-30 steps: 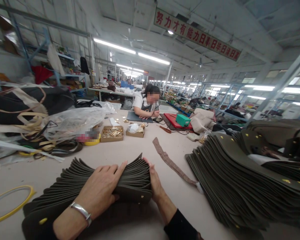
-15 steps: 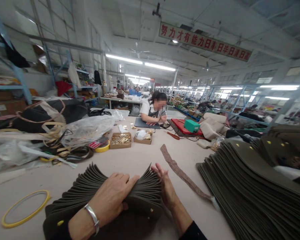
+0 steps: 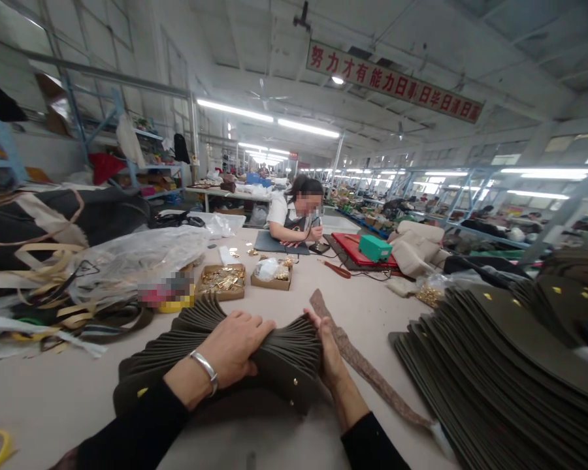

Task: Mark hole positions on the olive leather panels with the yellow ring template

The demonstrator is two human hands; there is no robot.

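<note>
A thick bundle of dark olive flat panels is bent and fanned between my hands, low in the middle of the view. Small gold metal fittings show on its lowest panel. My left hand lies across the middle of the bundle, its thumb beneath the near edge and its fingers over the top. A silver bangle circles that wrist. At the bundle's right end, my right hand presses against the stacked edges, with the fingers curled around the far corner. The panels partly hide both hands' undersides.
A tall pile of similar panels stands at the right. Beside it runs a brown textured strip. Ahead are boxes of gold hardware, and a person works across the table. Plastic bags and straps crowd the left.
The bundle's left end has come up and inward, and its fanned edges sit differently. My right fingers went from stretched out to curled around its right end. The whole view has shifted somewhat.
</note>
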